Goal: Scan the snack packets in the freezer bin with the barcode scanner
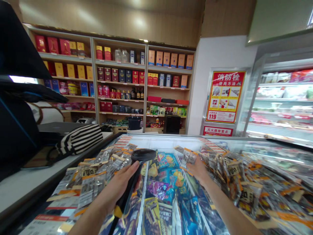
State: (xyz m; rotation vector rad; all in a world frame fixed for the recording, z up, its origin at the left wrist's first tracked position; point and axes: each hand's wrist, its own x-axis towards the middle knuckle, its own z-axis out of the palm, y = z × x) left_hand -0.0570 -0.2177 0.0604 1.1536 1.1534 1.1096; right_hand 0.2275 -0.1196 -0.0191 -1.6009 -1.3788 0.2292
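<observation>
My left hand (pixel 123 179) is wrapped round the handle of a black barcode scanner (pixel 143 154), whose head points away from me over the freezer. In my right hand (pixel 197 170) is a small clear snack packet (pixel 187 158) with an orange edge, pinched by the fingers. To the left, a loose pile of similar packets (pixel 90 182) lies beside the scanner. A larger heap of packets (pixel 246 191) spreads to the right of my right hand. Between my arms, colourful ice cream packs (pixel 158 189) show in the chest freezer (pixel 156 139).
A counter (pixel 14 192) on the left bears a black-and-white striped pouch (pixel 80 138) and dark equipment (pixel 14 114). Behind the freezer stand shelves (pixel 121 65) of boxed goods. A red fire-hydrant notice (pixel 225 97) hangs on the wall, with a lit refrigerated display (pixel 281 101) farther right.
</observation>
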